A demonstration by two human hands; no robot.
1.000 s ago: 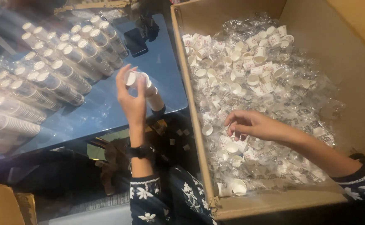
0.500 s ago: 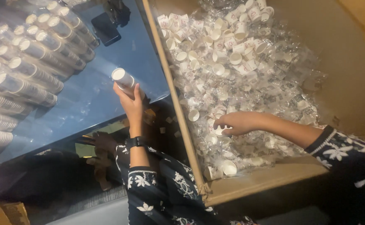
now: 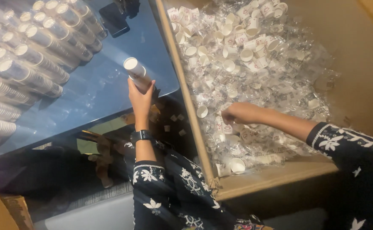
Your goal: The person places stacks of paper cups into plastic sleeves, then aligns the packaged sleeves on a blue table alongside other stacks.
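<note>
Left hand, raised, grip grasping a paper-cup stack; right hand curled among loose cups in a cardboard box, grip unclear.

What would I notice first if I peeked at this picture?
The big brown cardboard box on the right, heaped with small white paper cups and clear plastic wrappers, where the right hand digs in. In the middle, the left hand holds up a short stack of white cups over the blue glass table, lined with long cup stacks.
</note>
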